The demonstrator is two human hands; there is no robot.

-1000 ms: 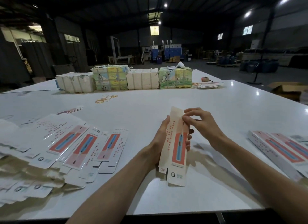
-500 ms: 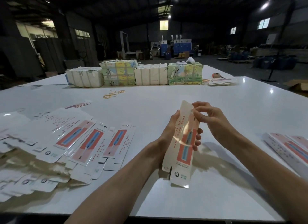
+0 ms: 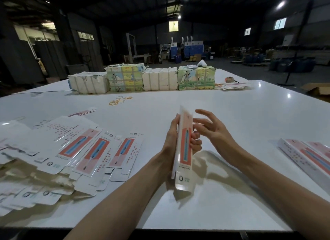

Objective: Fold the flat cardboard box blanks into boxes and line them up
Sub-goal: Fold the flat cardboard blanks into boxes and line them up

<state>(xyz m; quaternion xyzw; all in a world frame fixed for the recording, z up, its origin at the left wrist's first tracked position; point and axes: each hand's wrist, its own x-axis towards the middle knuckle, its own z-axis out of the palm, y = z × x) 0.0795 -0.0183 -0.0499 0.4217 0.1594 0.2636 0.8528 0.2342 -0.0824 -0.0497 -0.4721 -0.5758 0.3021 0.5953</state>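
One box blank (image 3: 184, 150) upright, gripped by left hand (image 3: 171, 137); right hand (image 3: 213, 133) just beside, splayed, empty.

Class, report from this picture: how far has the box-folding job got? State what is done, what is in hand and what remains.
Done: a few folded boxes lie side by side at the right edge of the table. In hand: the left hand grips one partly formed box upright, with the right hand open beside it. Left: a large spread of flat blanks on the left, so most remains.
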